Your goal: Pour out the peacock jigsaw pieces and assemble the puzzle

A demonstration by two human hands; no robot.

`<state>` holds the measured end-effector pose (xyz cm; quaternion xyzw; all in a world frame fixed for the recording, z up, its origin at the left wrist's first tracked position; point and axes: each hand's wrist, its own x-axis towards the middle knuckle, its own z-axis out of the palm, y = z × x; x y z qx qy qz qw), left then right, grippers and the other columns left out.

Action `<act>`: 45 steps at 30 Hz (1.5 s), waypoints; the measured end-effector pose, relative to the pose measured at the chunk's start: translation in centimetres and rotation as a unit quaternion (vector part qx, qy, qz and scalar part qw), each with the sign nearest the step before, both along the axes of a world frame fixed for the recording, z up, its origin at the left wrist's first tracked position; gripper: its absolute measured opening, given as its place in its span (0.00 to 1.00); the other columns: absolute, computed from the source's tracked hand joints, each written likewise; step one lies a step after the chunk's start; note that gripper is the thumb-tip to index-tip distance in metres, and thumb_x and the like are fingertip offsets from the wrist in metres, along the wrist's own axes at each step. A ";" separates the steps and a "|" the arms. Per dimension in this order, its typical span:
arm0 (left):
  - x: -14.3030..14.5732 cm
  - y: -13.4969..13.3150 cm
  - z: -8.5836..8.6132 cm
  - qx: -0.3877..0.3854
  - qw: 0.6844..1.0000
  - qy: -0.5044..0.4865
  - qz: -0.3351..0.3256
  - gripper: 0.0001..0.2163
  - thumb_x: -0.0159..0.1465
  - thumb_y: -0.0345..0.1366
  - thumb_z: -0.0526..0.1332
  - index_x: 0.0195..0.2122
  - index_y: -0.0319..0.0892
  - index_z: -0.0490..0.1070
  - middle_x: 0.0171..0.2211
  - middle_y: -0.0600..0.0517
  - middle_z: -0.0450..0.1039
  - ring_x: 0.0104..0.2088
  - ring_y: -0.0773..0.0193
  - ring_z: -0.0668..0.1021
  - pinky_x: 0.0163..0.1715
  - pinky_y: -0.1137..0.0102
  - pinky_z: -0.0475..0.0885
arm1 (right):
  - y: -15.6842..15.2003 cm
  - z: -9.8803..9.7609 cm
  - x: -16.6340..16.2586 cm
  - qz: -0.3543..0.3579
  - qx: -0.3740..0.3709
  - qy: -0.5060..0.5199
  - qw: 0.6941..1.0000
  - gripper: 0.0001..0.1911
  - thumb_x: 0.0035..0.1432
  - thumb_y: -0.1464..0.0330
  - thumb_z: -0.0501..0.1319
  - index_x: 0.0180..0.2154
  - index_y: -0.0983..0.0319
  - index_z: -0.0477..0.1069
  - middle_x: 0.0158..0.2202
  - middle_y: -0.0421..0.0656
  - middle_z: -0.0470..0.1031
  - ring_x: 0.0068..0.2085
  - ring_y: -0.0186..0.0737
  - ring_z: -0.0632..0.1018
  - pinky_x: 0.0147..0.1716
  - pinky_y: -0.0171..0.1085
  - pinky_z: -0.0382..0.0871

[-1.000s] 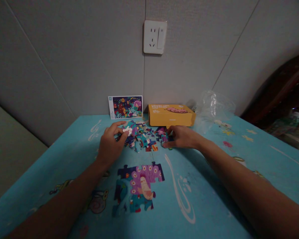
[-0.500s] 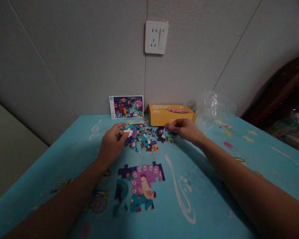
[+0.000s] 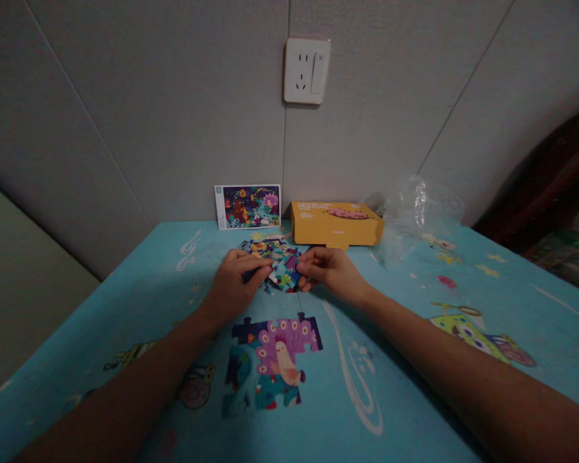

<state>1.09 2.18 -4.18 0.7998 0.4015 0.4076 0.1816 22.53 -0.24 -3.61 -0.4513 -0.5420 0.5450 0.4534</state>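
Held pieces: teal and purple with a green-yellow patch, printed side to camera, in front of the yellow box and off its left end. Ends covered by fingers, so long axis and pointing unclear. Left hand pinches left edge; right hand grips right edge, thumb against fingers. Loose pile just behind, left of box. Joined section well in front of box: pink-purple fan-tailed bird, teal base, dark top corners, notched outline; bird's head points boxward, long axis unclear. Picture card left of box.
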 end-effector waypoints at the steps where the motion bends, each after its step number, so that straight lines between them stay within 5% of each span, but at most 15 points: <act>1: 0.1 -0.1 0.0 0.001 1.000 -0.004 -0.010 0.10 0.62 0.39 0.59 0.37 0.46 0.80 0.34 0.51 0.80 0.40 0.58 0.74 0.44 0.61 0.70 | 0.0 0.0 -0.1 -0.006 -0.001 0.002 1.000 0.25 0.40 0.53 0.72 0.31 0.63 0.69 0.20 0.40 0.76 0.20 0.33 0.75 0.22 0.34 0.71; 6: 0.3 -0.4 0.0 0.007 1.000 -0.003 -0.016 0.07 0.60 0.41 0.62 0.32 0.46 0.79 0.33 0.52 0.79 0.40 0.58 0.74 0.45 0.62 0.70 | -0.1 0.1 -0.2 -0.018 0.010 -0.018 1.000 0.23 0.42 0.53 0.71 0.29 0.63 0.69 0.20 0.41 0.75 0.20 0.34 0.74 0.22 0.35 0.70; 13: -0.2 0.3 0.5 0.000 0.990 -0.042 0.131 0.11 0.60 0.42 0.60 0.31 0.43 0.78 0.33 0.51 0.79 0.39 0.58 0.76 0.43 0.65 0.70 | 0.1 0.2 0.4 -0.099 0.111 -0.098 0.984 0.16 0.47 0.56 0.67 0.25 0.62 0.69 0.23 0.39 0.70 0.22 0.31 0.67 0.20 0.34 0.60; 18: -0.9 1.5 -0.2 -0.036 0.989 -0.009 0.142 0.12 0.62 0.43 0.58 0.31 0.42 0.78 0.32 0.51 0.80 0.35 0.59 0.78 0.40 0.66 0.70 | 0.2 0.4 0.6 -0.115 0.091 -0.079 0.986 0.17 0.47 0.55 0.67 0.25 0.62 0.68 0.20 0.37 0.67 0.22 0.31 0.64 0.21 0.34 0.56; 24: -0.9 1.5 -0.3 0.032 0.979 0.027 0.197 0.17 0.60 0.43 0.62 0.48 0.41 0.75 0.40 0.46 0.76 0.42 0.54 0.74 0.50 0.57 0.66 | 0.2 0.1 0.2 -0.104 0.077 -0.072 0.989 0.16 0.46 0.56 0.68 0.25 0.62 0.70 0.22 0.39 0.71 0.23 0.32 0.67 0.23 0.35 0.60; 26: -0.6 0.7 0.3 0.057 0.987 0.013 0.152 0.18 0.61 0.43 0.61 0.51 0.43 0.73 0.42 0.47 0.75 0.44 0.55 0.72 0.51 0.57 0.65 | 0.2 0.0 0.0 -0.093 0.079 -0.058 0.991 0.16 0.45 0.56 0.69 0.26 0.62 0.71 0.23 0.41 0.72 0.24 0.33 0.69 0.25 0.36 0.62; 31: 0.4 -1.4 0.8 0.057 0.994 0.041 -0.079 0.18 0.62 0.37 0.61 0.55 0.48 0.71 0.39 0.51 0.75 0.43 0.59 0.71 0.46 0.64 0.69 | -0.3 -0.1 -0.4 -0.030 0.103 -0.076 0.991 0.17 0.48 0.55 0.67 0.28 0.62 0.72 0.24 0.41 0.73 0.25 0.35 0.71 0.27 0.37 0.64; 33: 0.5 -1.5 0.7 0.053 0.994 0.040 -0.090 0.15 0.64 0.35 0.59 0.52 0.49 0.74 0.37 0.51 0.74 0.41 0.61 0.71 0.44 0.66 0.69 | -0.5 0.0 -0.3 -0.028 0.128 -0.129 0.983 0.17 0.53 0.55 0.63 0.28 0.62 0.71 0.23 0.41 0.72 0.24 0.34 0.70 0.25 0.36 0.61; 35: 0.3 -1.2 0.7 0.046 0.999 0.007 -0.026 0.14 0.64 0.36 0.58 0.50 0.48 0.75 0.37 0.51 0.74 0.40 0.61 0.72 0.43 0.66 0.70 | -0.6 0.3 0.0 -0.066 0.163 -0.218 0.960 0.17 0.58 0.55 0.59 0.27 0.62 0.71 0.23 0.41 0.72 0.24 0.35 0.69 0.25 0.36 0.60; 39: -0.7 0.3 0.8 0.040 0.987 -0.043 0.149 0.15 0.64 0.38 0.58 0.50 0.45 0.75 0.42 0.49 0.76 0.42 0.58 0.74 0.47 0.61 0.69 | -0.3 1.2 1.1 -0.117 0.225 -0.431 0.866 0.12 0.58 0.60 0.61 0.33 0.62 0.75 0.31 0.46 0.77 0.31 0.40 0.73 0.31 0.38 0.61; 45: -1.4 2.1 -0.6 -0.014 0.985 0.103 0.140 0.15 0.63 0.38 0.56 0.45 0.44 0.79 0.44 0.44 0.77 0.49 0.51 0.75 0.55 0.52 0.64 | -0.1 1.8 3.2 -0.215 0.127 -0.613 0.750 0.21 0.59 0.55 0.58 0.41 0.65 0.75 0.40 0.56 0.76 0.40 0.52 0.77 0.36 0.42 0.64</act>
